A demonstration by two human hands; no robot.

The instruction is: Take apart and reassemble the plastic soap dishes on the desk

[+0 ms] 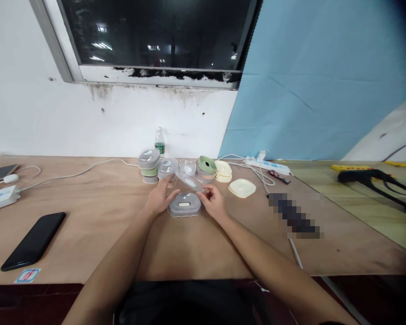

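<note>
My right hand (214, 201) pinches the corner of a clear plastic cover (190, 181), which is tilted above the table. My left hand (160, 197) is open, thumb and fingers apart, beside a grey lidded container (184, 204) with a pale oblong tab on top. Whether its fingertips touch the cover's far end, I cannot tell. Behind the left hand stand a stack of grey and green containers (149, 159) and another grey container (167, 167). Further right are a clear container (188, 166), a green frame-like lid (206, 165) on a grey piece, and stacked cream lids (223, 170).
One cream lid (242, 188) lies apart at the right. A bottle (159, 142) stands by the wall. Phones (34, 240), power strips (269, 165) and white cables (84, 174) lie about the table. A black-handled object (368, 176) is at far right.
</note>
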